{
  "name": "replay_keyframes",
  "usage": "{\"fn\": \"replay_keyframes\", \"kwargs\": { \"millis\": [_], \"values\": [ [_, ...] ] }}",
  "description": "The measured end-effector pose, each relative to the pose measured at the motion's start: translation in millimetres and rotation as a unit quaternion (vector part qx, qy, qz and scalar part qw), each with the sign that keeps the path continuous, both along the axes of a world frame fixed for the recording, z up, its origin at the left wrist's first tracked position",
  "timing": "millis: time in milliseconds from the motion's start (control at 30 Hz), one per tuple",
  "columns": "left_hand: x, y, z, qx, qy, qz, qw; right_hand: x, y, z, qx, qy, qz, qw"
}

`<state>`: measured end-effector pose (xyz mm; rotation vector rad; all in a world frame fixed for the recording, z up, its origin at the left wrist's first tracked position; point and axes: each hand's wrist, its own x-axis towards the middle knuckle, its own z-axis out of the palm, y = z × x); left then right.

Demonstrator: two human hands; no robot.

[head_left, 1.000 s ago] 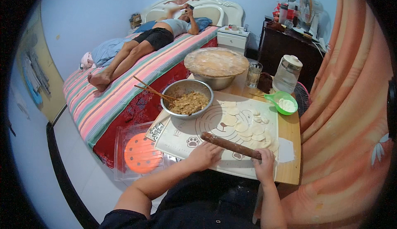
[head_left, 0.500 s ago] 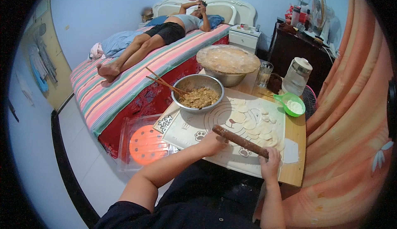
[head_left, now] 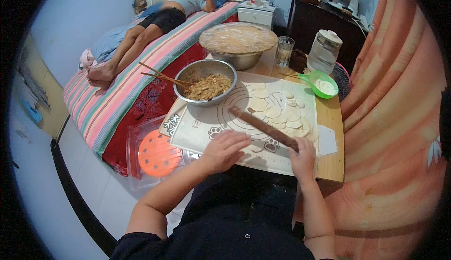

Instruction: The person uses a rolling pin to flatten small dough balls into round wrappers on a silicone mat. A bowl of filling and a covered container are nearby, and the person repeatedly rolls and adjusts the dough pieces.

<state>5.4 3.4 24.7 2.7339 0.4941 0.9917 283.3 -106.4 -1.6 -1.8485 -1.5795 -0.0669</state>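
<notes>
A brown wooden rolling pin [head_left: 264,128] slants above the white printed dough mat [head_left: 195,135]. Its near end is in my right hand [head_left: 303,157], whose fingers wrap round it. My left hand [head_left: 227,150] hovers at the mat's front edge, fingers stretched out and holding nothing. Between the hands, a small pale piece of dough [head_left: 256,148] lies on the mat. Round dough wrappers [head_left: 273,111] overlap in a spread on the mat's right half. At its far left corner stands a steel bowl [head_left: 206,102] of minced filling [head_left: 209,87], with chopsticks [head_left: 159,75] leaning in it.
Behind the mat, a floured round board [head_left: 238,38] covers a big metal bowl. A glass [head_left: 283,52], a water jug [head_left: 324,51] and a green scoop [head_left: 307,78] of flour stand nearby. A person [head_left: 136,37] lies on the striped bed. An orange curtain [head_left: 390,133] hangs at the right.
My left hand has drawn back from beside the rolling pin and its fingers have straightened. My right hand still grips the pin. The whole view has shifted, so everything sits higher and further left.
</notes>
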Motion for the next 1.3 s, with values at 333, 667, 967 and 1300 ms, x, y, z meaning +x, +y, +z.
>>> {"fn": "replay_keyframes", "kwargs": {
  "millis": [333, 667, 967, 1300],
  "values": [
    [24.2, 52.6, -18.0, -0.011, 0.176, 0.214, 0.961, -23.2, 39.8, 14.8, -0.128, -0.131, 0.035, 0.982],
    [6.0, 27.0, -35.3, -0.003, 0.144, 0.19, 0.971, -27.3, 15.9, 11.5, -0.158, -0.11, 0.063, 0.979],
    [-4.7, -2.4, -20.8, -0.024, 0.183, 0.17, 0.968, -33.2, -15.6, 8.1, -0.156, -0.098, 0.078, 0.98],
    [58.5, 36.3, -1.6, -0.245, 0.212, -0.107, 0.94, -35.1, -16.9, 19.1, -0.025, -0.093, 0.077, 0.992]
  ]
}}
